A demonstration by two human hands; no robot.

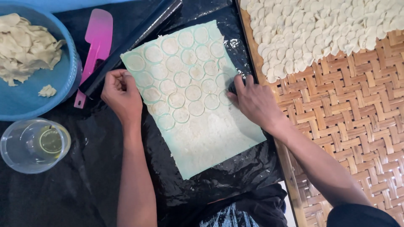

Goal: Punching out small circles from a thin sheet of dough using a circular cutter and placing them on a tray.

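Pressing a small round cutter (232,87) into the dough sheet (191,96), the right hand (252,102) grips it at the sheet's right edge. The left hand (122,94), curled closed, steadies the left edge on the black-covered counter (84,176). Roughly two dozen circles are cut; the uncut near end seems next. One pink spatula (96,46), one blue bowl (63,75), one woven tray (357,109).

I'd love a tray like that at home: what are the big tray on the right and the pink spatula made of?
The large brown woven tray looks like bamboo or rattan strips, matte, plaited in a basket weave. The pink flat spatula seems to be smooth plastic or silicone, with an even colour and a slight sheen.
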